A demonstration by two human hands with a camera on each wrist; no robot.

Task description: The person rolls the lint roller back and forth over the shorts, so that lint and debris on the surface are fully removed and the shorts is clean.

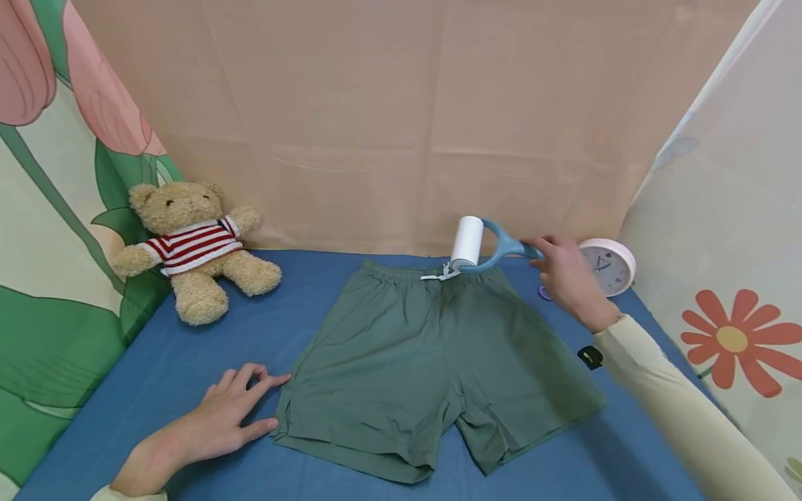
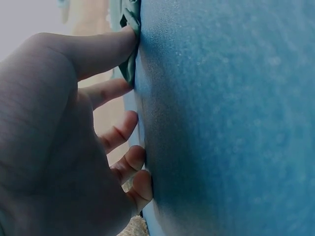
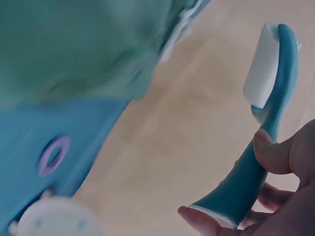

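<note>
Green drawstring shorts [image 1: 376,362] lie spread flat on the blue surface, waistband away from me, with a white drawstring [image 1: 441,273] at its middle. My right hand [image 1: 570,282] grips the blue handle of a lint roller [image 1: 467,240], whose white roll is held up near the waistband. In the right wrist view the thumb and fingers wrap that handle [image 3: 241,182]. My left hand [image 1: 219,417] rests at the left leg of the shorts, thumb and index finger extended to its edge. The left wrist view shows the thumb on the green fabric [image 2: 130,64] and the other fingertips on the blue surface.
A teddy bear [image 1: 194,243] in a striped shirt sits at the back left. Behind my right hand stands a round pink clock [image 1: 610,268]. A purple ring [image 1: 544,293] and a small black item [image 1: 590,357] lie right of the shorts. Fabric-covered walls [image 1: 351,125] enclose the surface.
</note>
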